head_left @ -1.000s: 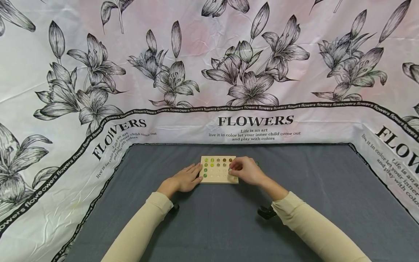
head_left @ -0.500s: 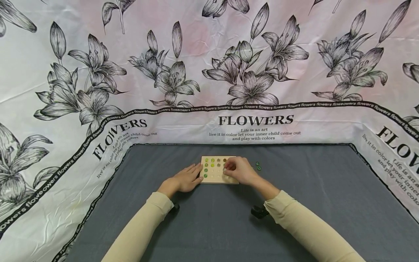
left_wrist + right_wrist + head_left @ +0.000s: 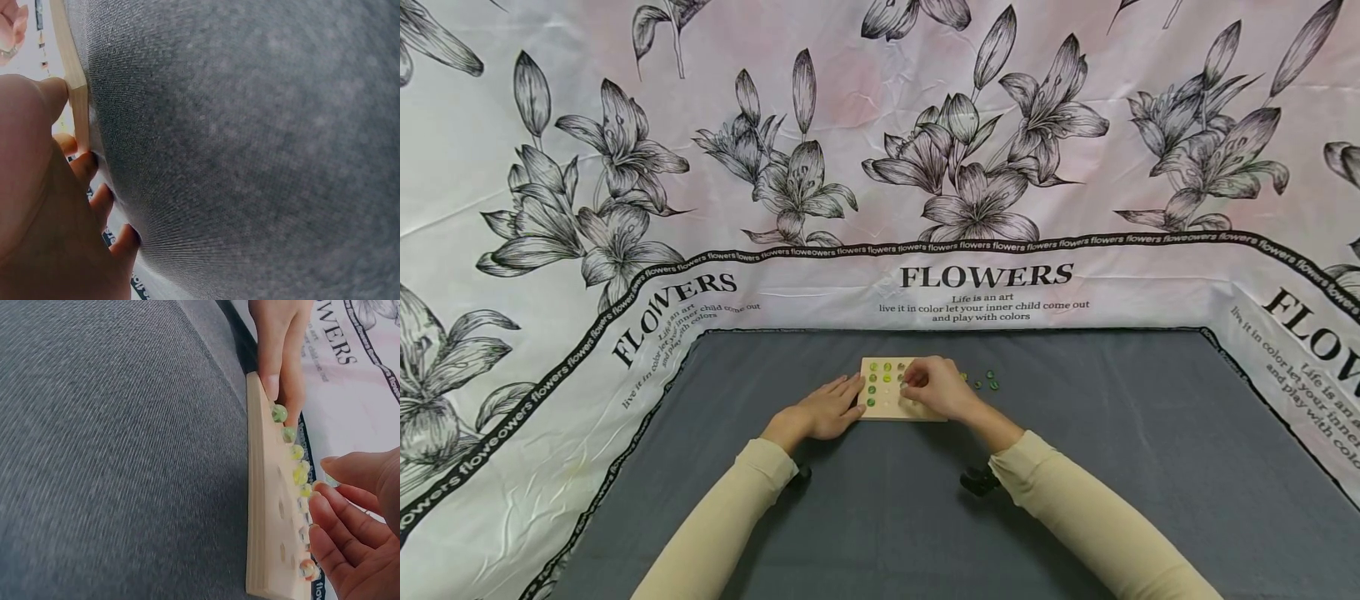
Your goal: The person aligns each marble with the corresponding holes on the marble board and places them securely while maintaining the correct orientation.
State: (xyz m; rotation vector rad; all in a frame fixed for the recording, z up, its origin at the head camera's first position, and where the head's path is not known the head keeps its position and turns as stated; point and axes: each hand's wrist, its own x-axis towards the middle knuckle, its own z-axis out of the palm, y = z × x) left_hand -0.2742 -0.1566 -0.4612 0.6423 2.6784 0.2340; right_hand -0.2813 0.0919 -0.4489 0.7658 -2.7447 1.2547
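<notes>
A pale wooden board (image 3: 887, 410) with rows of round hollows lies on the table. Green and yellow marbles (image 3: 887, 367) sit in its left and back hollows; the right wrist view also shows clear and orange-tinted marbles (image 3: 306, 569) along it. My left hand (image 3: 822, 411) rests at the board's left side, thumb and fingers fairly straight against its edge (image 3: 78, 112). Over the board's middle, my right hand (image 3: 946, 388) pinches a pale, glassy marble (image 3: 332, 480) between thumb and index finger. That hand hides the board's right part in the head view.
Several loose marbles (image 3: 992, 381) lie on the grey tablecloth (image 3: 880, 517) to the right of the board. Behind the table hangs a white cloth (image 3: 820, 292) printed with flowers and lettering. Black wrist cameras (image 3: 977, 481) sit under both forearms.
My right hand has moved left across the board, still pinching the marble. Loose marbles on the right have come into view. My left hand stays in place.
</notes>
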